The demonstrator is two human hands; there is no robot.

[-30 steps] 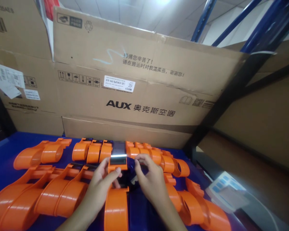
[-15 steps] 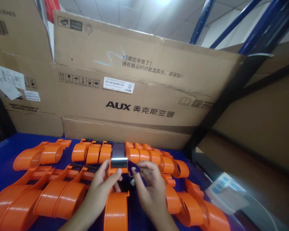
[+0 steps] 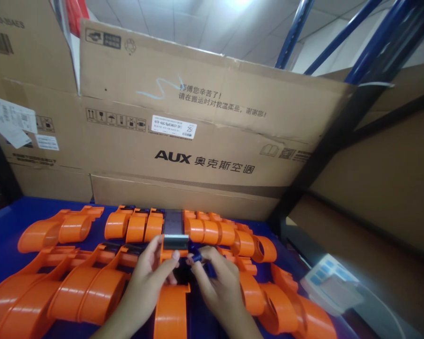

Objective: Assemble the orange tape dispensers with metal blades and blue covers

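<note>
My left hand (image 3: 151,266) is closed around an orange tape dispenser (image 3: 168,254), its thumb on the near edge. A black plate with a serrated metal blade (image 3: 175,236) tops it. Just to the right, my right hand (image 3: 221,278) pinches a small dark blue piece (image 3: 197,257) between thumb and fingers, close to the dispenser's right side; its exact kind does not show. Beneath the hands stands another orange dispenser (image 3: 171,310), its rounded body toward me. A dark flat piece (image 3: 173,221) lies behind the blade.
Rows of orange dispensers stand on the blue surface (image 3: 7,216), left (image 3: 102,292) and right (image 3: 282,301). A cardboard wall (image 3: 127,141) closes off the back. At right are a dark post (image 3: 314,155) and a pale device with blue keys (image 3: 330,282).
My right hand has turned the blue piece, which showed a broader face before and now looks narrow. Its fingers are curled in more. The left hand holds the dispenser almost unmoved.
</note>
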